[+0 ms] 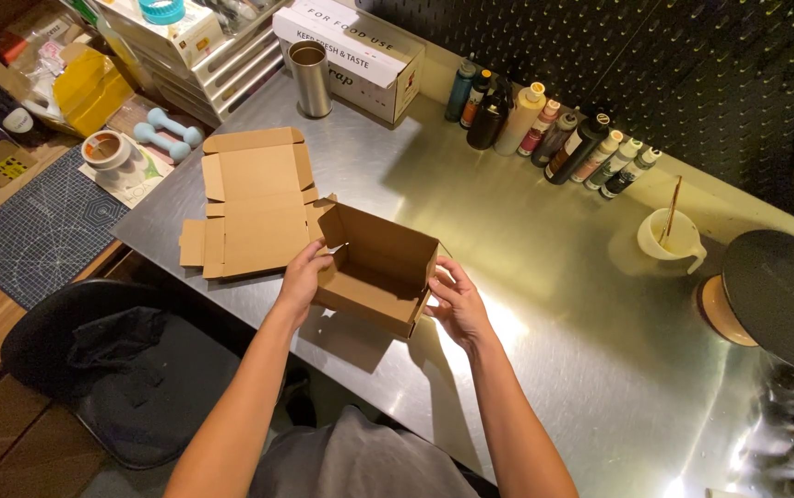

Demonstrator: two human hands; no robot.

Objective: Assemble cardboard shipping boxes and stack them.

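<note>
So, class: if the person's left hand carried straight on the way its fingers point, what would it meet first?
The left hand points up and right, already touching the open brown cardboard box. Going on, it would likely press into that box's near left wall; depth is unclear.

Row of sauce bottles [554, 134] along the pegboard [655, 65], with a steel tumbler [310, 78] near the white carton [360, 51]. White jug [669, 242] sits beside a black lid [784, 295]; dumbbells [168, 134] and a cutting mat [41, 231] off left.

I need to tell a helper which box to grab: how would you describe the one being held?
On the steel table, near its front edge, both hands grip a brown cardboard box. Unlike the flat box lying unfolded just left of it, this one is folded up, with standing walls and an open top.
</note>
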